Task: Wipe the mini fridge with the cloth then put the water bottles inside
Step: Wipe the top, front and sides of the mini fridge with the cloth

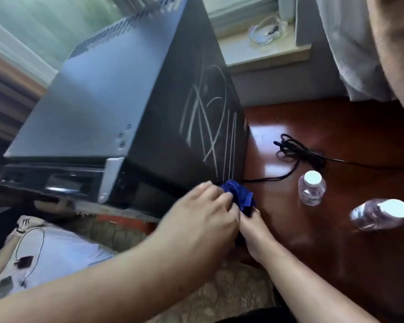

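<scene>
The black mini fridge [117, 103] stands on a dark red wooden table [336, 127], its right side marked with white chalk-like scribbles [210, 127]. A bunched blue cloth [239, 194] lies at the bottom corner of that side. My left hand [203, 215] grips the cloth from the left. My right hand [254, 229] touches the cloth's underside with its fingertips; whether it grips is unclear. Two clear water bottles with white caps stand on the table to the right, one nearer the fridge [311, 187], the other [380, 213] blurred and further right.
A black power cord [296, 152] lies coiled on the table behind the bottles and runs to the fridge. A window sill [266, 50] with a clear object is behind. A grey cloth hangs at upper right. A patterned fabric surface lies below my arms.
</scene>
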`<move>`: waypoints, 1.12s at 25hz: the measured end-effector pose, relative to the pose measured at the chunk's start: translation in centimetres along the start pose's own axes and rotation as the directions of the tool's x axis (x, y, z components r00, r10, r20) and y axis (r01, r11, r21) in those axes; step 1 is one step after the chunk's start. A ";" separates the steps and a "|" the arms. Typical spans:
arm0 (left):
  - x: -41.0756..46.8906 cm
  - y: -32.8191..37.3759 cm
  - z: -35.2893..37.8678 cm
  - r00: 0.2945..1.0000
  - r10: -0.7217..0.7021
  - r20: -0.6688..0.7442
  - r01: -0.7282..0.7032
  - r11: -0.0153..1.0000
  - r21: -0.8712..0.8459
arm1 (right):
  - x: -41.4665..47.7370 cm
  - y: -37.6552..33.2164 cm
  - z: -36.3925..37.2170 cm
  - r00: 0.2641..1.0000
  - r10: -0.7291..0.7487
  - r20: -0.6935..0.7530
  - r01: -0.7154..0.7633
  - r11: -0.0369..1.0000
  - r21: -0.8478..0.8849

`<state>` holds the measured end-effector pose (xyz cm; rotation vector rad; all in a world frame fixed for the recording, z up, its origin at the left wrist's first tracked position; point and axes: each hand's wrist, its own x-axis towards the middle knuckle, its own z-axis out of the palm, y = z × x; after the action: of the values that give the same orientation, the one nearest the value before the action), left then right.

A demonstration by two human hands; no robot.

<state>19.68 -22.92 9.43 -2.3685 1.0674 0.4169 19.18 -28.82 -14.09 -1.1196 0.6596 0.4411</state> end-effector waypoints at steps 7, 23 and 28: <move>12.2 2.9 8.6 0.924 -0.061 0.378 0.038 0.997 0.067 | 2.7 -1.9 -3.1 0.987 0.071 0.144 -0.074 0.997 0.016; 25.8 -1.6 9.3 0.953 -0.140 0.269 0.086 0.975 0.204 | 4.0 -2.7 -10.9 0.957 0.017 0.288 0.002 0.998 -0.064; 34.2 -11.0 1.6 0.971 -0.203 0.127 0.162 0.948 0.275 | 3.7 -3.0 -10.3 0.954 -0.025 0.299 0.047 0.997 -0.067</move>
<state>49.98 -36.53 -4.32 -2.1373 0.7722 0.3595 21.08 -39.44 -17.49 -1.1040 0.3595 0.5939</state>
